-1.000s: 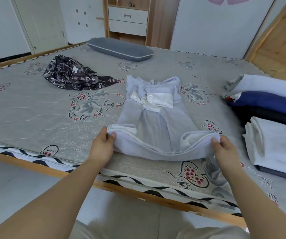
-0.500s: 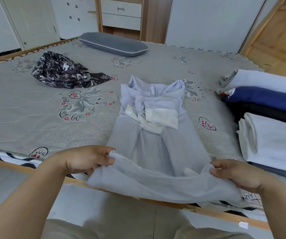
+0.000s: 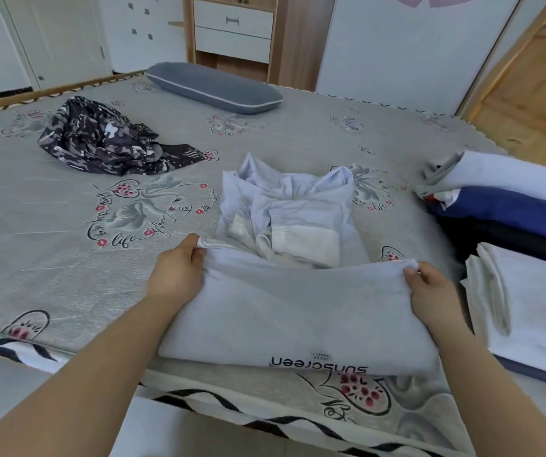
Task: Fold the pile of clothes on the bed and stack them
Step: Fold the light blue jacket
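A pale lilac garment (image 3: 294,305) lies near the front edge of the bed (image 3: 50,265), its lower half turned up over the middle so that the word "sunscreen" shows upside down. My left hand (image 3: 179,272) pinches the left corner of the raised hem, and my right hand (image 3: 429,288) pinches the right corner. The folded sleeves with white cuffs and the collar lie beyond the hem. A crumpled dark camouflage garment (image 3: 106,140) sits at the back left. Stacks of folded clothes (image 3: 522,206) stand at the right edge of the bed.
A grey pillow (image 3: 212,87) lies at the head of the bed. Behind it stands a wooden unit with white drawers (image 3: 232,31). A wooden door (image 3: 528,87) is at the far right. The nearer folded stack (image 3: 528,301) has a white piece on top.
Both hands lifted the garment's bottom hem off the bed edge and carried it forward over the body, so the lower half now lies folded up toward the sleeves.
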